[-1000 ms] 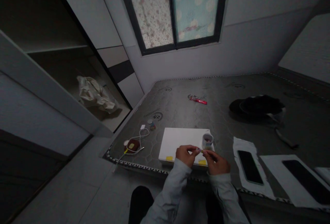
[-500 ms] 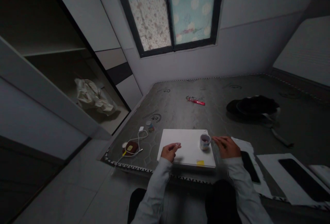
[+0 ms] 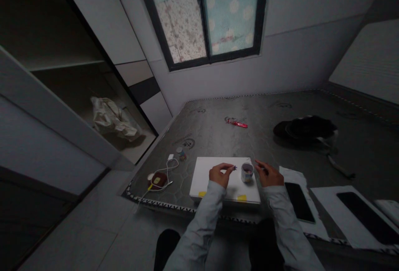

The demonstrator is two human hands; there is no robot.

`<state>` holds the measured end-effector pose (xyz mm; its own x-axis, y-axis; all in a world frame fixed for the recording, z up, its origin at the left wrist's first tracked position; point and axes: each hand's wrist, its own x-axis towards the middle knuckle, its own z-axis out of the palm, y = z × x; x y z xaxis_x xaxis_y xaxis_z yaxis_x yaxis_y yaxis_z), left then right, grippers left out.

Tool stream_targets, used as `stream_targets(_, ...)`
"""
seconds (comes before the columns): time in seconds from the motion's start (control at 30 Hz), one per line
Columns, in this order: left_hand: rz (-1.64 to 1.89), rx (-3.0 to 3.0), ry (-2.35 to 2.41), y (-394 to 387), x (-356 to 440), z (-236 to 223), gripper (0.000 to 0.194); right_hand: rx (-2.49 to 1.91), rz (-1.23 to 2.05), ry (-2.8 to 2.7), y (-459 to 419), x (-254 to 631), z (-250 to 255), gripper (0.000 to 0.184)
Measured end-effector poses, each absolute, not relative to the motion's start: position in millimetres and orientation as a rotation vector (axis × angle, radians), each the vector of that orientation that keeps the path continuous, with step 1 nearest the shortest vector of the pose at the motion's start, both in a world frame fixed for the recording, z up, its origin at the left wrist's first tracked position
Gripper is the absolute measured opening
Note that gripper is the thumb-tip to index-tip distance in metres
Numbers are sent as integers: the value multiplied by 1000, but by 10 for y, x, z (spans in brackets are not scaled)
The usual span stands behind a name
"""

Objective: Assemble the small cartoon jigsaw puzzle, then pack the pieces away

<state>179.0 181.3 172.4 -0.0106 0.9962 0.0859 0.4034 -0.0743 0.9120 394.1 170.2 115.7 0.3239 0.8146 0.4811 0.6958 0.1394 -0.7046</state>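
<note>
A small round tub point(image 3: 247, 174) with a printed side and something purplish inside stands upright on the right part of a white box point(image 3: 204, 175). Just left of its rim, my left hand point(image 3: 220, 175) pinches a tiny dark purple piece point(image 3: 235, 168) between thumb and fingertips. My right hand point(image 3: 270, 175) hovers close to the tub's right side, its thumb and index finger apart and nothing visible between them. Its other fingers are curled and partly hidden.
Yellow tabs point(image 3: 242, 198) mark the box's front edge. To the left lie a white cable point(image 3: 168, 171), a brown item point(image 3: 158, 180) and a small can point(image 3: 181, 153). A red packet point(image 3: 237, 124), a dark cap point(image 3: 305, 131) and a phone point(image 3: 299, 202) rest on the mattress point(image 3: 215, 138).
My left hand has moved right and slightly up, from the box's left part to beside the tub. My right hand has shifted a little left, and its fingers have curled somewhat.
</note>
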Motion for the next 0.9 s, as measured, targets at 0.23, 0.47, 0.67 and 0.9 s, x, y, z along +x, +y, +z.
stream_targets(0.23, 845, 1804, 1606, 1986, 2232, 1788, 20, -1556, 425, -1372, 1603, 3918, 555, 69)
stream_targets(0.47, 875, 1610, 1598, 1810, 1768, 1552, 49, -1497, 482, -1364, 1786, 3696, 321, 97)
stream_targets(0.67, 953, 1447, 1654, 1295, 986, 927, 61, -1682, 598, -1300, 1892, 3603, 415, 78)
stream_targets(0.9, 1038, 1403, 1946, 948, -60, 418, 46, -1736, 434, -1234, 1653, 3475, 668, 81)
